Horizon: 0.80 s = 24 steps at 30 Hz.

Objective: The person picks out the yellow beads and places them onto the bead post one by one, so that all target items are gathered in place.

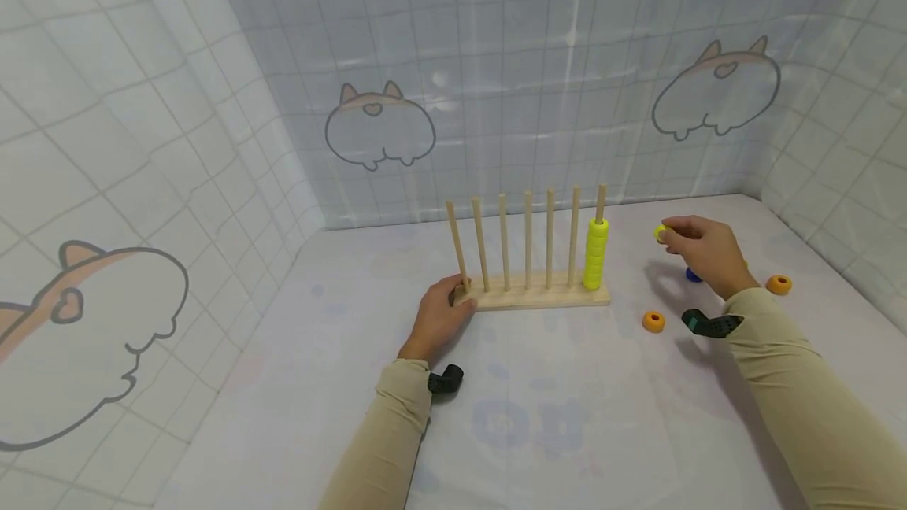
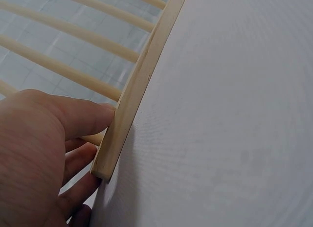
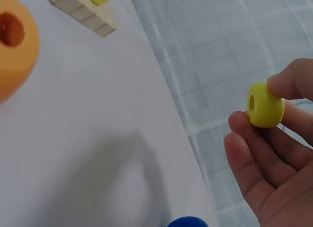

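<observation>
A wooden peg rack (image 1: 531, 299) with several upright pegs stands on the table. Its rightmost peg carries a stack of yellow beads (image 1: 595, 254), with the peg's top sticking out above. My left hand (image 1: 435, 315) grips the left end of the base; in the left wrist view the thumb lies on the base edge (image 2: 128, 107). To the right of the rack, raised above the table, my right hand (image 1: 708, 254) pinches a yellow bead (image 3: 265, 105) between thumb and fingers. The hole of that bead faces left in the right wrist view.
One orange bead (image 1: 653, 321) lies right of the rack and another orange bead (image 1: 779, 284) farther right. A blue bead (image 1: 694, 275) is partly hidden beneath my right hand. A tiled-pattern sheet (image 1: 496, 85) with animal drawings rises behind and at both sides.
</observation>
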Tool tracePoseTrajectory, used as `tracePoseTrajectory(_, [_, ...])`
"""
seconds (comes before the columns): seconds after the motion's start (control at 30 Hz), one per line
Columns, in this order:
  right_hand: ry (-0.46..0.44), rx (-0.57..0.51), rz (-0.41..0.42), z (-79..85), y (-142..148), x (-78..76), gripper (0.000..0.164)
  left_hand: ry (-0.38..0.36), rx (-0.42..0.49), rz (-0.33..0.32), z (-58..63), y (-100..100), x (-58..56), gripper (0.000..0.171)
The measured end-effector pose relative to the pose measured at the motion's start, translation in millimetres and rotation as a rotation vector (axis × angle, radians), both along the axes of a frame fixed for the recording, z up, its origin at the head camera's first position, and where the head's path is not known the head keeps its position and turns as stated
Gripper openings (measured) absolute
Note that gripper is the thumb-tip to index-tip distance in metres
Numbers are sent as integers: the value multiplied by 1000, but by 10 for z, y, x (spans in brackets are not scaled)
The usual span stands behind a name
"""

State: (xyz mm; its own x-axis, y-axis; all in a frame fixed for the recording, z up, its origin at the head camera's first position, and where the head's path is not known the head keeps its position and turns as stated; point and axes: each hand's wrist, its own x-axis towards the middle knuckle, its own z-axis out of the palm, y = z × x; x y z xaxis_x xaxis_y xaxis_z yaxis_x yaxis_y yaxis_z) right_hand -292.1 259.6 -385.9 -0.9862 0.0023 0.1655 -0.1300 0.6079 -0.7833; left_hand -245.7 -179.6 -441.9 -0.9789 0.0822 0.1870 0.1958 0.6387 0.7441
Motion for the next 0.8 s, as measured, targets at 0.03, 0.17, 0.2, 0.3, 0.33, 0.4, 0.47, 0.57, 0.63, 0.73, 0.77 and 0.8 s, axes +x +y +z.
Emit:
tracePoseTrajectory(0.03, [0,-6,-3,1,-8,-3,62,1,0,1,1,1,1,46])
tracePoseTrajectory(0.17, [1,-28,-6,7,-37,-9,60,0,-2,1,1,0,1,46])
tracePoseTrajectory(0.2, [0,-36,-4,11,-42,-11,60,0,-1,1,1,0,1,46])
tracePoseTrajectory(0.3, [7,-58,4,30,-56,-17,59,1,-3,-1,1,0,-9,46])
tracePoseTrajectory(0.33, [9,-59,3,40,-63,-15,60,1,-3,-1,0,1,-10,45])
tracePoseTrajectory(0.4, [10,-68,3,64,-78,-11,61,2,-4,-2,-1,4,-10,44])
tracePoseTrajectory(0.47, [10,-78,2,95,-98,-8,62,1,-8,-3,-3,6,-13,44])
tracePoseTrajectory(0.57, [1,-110,7,138,-134,-2,63,3,-9,-4,6,6,-8,43])
tracePoseTrajectory(0.63, [-6,-125,12,163,-159,0,64,2,-8,-5,19,5,-3,43])
tracePoseTrajectory(0.73, [-17,-140,21,190,-194,8,66,-1,-4,-3,35,4,11,44])
tracePoseTrajectory(0.77, [-18,-144,25,199,-206,7,67,-3,-1,-1,37,3,17,44])
tracePoseTrajectory(0.8, [-18,-146,29,208,-217,9,67,-5,0,0,34,2,20,44])
